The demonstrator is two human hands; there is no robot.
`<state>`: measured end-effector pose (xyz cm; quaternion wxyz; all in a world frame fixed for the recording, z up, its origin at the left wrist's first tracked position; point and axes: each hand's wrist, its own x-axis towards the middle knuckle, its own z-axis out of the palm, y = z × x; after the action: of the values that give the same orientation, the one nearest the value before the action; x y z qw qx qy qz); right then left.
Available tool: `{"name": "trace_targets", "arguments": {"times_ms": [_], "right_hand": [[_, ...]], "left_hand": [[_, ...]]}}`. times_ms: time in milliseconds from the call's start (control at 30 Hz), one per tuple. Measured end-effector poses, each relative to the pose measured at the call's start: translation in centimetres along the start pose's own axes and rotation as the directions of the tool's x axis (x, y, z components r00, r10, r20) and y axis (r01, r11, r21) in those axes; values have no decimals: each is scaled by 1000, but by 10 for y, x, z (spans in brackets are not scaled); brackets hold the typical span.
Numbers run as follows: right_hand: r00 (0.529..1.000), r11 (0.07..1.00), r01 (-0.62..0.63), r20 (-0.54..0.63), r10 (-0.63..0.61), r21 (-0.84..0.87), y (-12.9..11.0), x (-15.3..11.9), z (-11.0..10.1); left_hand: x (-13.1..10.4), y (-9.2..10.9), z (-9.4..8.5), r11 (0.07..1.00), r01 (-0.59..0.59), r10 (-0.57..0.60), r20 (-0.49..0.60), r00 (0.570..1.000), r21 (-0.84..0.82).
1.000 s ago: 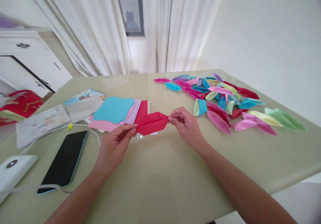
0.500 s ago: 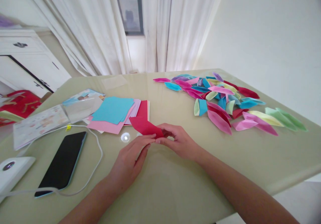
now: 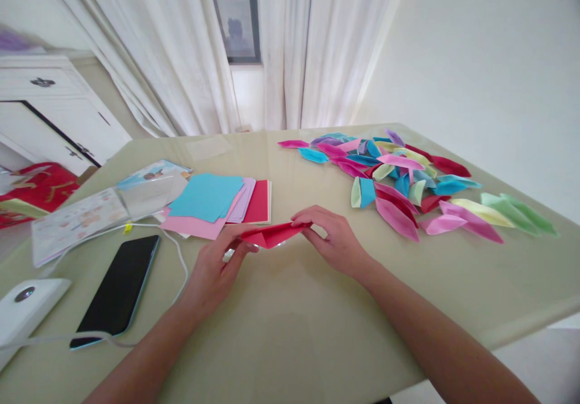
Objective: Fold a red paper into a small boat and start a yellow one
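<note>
A folded red paper boat shape (image 3: 272, 235) is held up in front of me, its long upper edge level and a pointed flap facing me. At its left end, my left hand (image 3: 215, 268) pinches it between thumb and fingers. My right hand (image 3: 333, 238) grips the opposite end the same way. Just beyond my left hand lies a stack of square paper sheets, blue (image 3: 206, 195), pink (image 3: 194, 226), lilac (image 3: 242, 202) and red (image 3: 259, 202). Farther to the right spreads a pile of folded paper pieces (image 3: 399, 211) in several colours.
A black phone (image 3: 118, 286), a white device (image 3: 31, 313) and a looping white cable (image 3: 185, 259) lie on the left. Printed booklets (image 3: 81, 220) rest behind them. The table's right edge (image 3: 534, 328) slopes away. Curtains (image 3: 172, 54) hang behind the table.
My hands have moved apart to the two ends of the red paper. The paper has turned from slanting up-left to lying level between them.
</note>
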<state>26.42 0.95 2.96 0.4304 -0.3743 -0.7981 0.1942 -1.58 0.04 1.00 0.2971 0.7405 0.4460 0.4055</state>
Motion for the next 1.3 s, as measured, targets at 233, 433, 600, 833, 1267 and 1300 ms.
{"name": "trace_targets", "arguments": {"times_ms": [233, 433, 600, 833, 1267, 1300], "right_hand": [[999, 1000, -24, -32, 23, -16, 3, 0, -1], [999, 999, -39, 0, 39, 4, 0, 1, -2], [999, 998, -55, 2, 55, 37, -3, 2, -4], [998, 994, -70, -4, 70, 78, -6, 2, -5], [975, 978, -151, -142, 171, 143, -14, 1, 2], [972, 978, -162, -150, 182, 134, -14, 1, 3]], "left_hand": [[3, 1, 0, 995, 67, -68, -4, 998, -75], [3, 3, 0, 998, 52, -52, -19, 998, 30], [5, 1, -1, 997, 72, -72, -47, 996, -19], [5, 2, -2, 998, 44, -48, -90, 995, -50], [1, 13, 9, 1000, 2, -4, -191, 982, -10], [0, 13, 9, 1000, -6, 11, -191, 982, 23]]}}
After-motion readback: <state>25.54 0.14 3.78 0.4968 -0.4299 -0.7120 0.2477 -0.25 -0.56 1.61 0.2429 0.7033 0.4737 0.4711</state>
